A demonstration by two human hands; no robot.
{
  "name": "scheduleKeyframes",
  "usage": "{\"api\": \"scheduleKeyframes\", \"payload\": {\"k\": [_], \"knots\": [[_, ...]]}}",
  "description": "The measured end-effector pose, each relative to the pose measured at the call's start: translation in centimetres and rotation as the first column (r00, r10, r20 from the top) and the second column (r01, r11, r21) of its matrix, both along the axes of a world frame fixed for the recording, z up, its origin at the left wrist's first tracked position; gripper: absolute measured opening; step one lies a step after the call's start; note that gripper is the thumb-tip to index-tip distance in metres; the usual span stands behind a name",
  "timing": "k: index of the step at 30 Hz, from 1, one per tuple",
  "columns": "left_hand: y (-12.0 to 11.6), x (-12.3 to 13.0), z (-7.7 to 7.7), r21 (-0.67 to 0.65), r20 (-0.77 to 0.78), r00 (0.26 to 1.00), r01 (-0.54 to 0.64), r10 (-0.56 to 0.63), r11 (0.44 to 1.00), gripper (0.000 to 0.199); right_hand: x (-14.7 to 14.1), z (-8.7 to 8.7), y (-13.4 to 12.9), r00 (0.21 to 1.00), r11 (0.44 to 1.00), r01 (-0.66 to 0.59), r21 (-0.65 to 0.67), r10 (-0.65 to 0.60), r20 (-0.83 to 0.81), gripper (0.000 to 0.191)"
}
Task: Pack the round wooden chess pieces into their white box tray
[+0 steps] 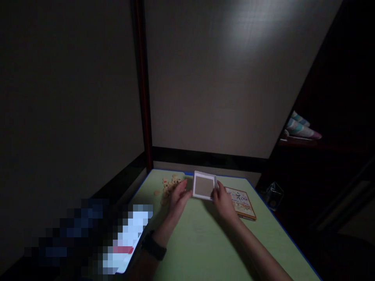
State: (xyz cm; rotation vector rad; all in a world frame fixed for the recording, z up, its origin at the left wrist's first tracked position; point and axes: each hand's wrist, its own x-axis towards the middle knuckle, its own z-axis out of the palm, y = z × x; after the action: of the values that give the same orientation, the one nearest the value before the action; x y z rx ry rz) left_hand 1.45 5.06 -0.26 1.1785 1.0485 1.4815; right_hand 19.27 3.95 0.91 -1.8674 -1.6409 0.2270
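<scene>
I see the right hand holding a box — left hand has wide grip. Pieces lie at the box's nine o'clock.

Single head-worn view, forward and down over the nearby green table toward the wall

Bare hands and right forearm; dark strap, probably a watch, round the left wrist.
</scene>
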Motion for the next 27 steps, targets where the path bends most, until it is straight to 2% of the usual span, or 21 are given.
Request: {"api": "scheduleKeyframes", "payload": {"k": [3,5,7,9,11,14,16,19,22,27], "knots": [[0.3,0.5,-0.4,0.11,-0.303,0.952,-0.014,0.047,0.994,0.042,0.5,0.8,0.3,0.926,0.986,0.028,-0.164,0.036,0.377,0.06],[0.0,1.0,-0.7,0.191,-0.502,0.864,0.065,0.041,0.979,0.035,-0.2,1.2,0.8,0.867,0.978,0.036,-0.207,0.072,0.492,0.058],[-0.7,1.3,-1.1,0.216,-0.691,0.722,0.167,0.03,0.962,0.028,-1.0,1.6,1.3,0.852,0.977,0.036,-0.21,0.08,0.518,0.054],[-1.5,1.4,-1.5,0.209,-0.846,0.53,0.24,0.053,0.948,0.03,-1.3,2.0,1.5,0.855,0.979,0.041,-0.199,0.068,0.513,0.049],[-2.0,1.4,-1.8,0.204,-0.932,0.35,0.28,0.098,0.938,0.036,-0.8,2.4,1.1,0.858,0.983,0.045,-0.178,0.053,0.511,0.044],[-2.2,1.5,-1.8,0.198,-0.97,0.194,0.287,0.146,0.937,0.041,1.5,2.8,-0.3,0.85,0.993,0.076,-0.094,-0.015,0.526,0.046],[-2.1,1.8,-1.7,0.182,-0.979,0.141,0.275,0.147,0.944,0.043,3.4,2.6,-1.5,0.843,0.988,0.146,-0.053,-0.096,0.529,0.049],[-1.8,2.7,-1.4,0.157,-0.986,0.099,0.253,0.136,0.955,0.044,5.9,1.7,-2.8,0.872,0.973,0.2,-0.117,-0.122,0.475,0.054],[-1.4,3.7,-0.9,0.147,-0.988,0.087,0.247,0.129,0.958,0.043,7.3,0.6,-3.2,0.91,0.973,0.163,-0.161,-0.085,0.407,0.057],[0.1,4.9,-0.7,0.149,-0.987,0.096,0.28,0.127,0.948,0.038,8.5,-0.5,-2.8,0.931,0.967,0.193,-0.164,-0.127,0.343,0.056]]}}
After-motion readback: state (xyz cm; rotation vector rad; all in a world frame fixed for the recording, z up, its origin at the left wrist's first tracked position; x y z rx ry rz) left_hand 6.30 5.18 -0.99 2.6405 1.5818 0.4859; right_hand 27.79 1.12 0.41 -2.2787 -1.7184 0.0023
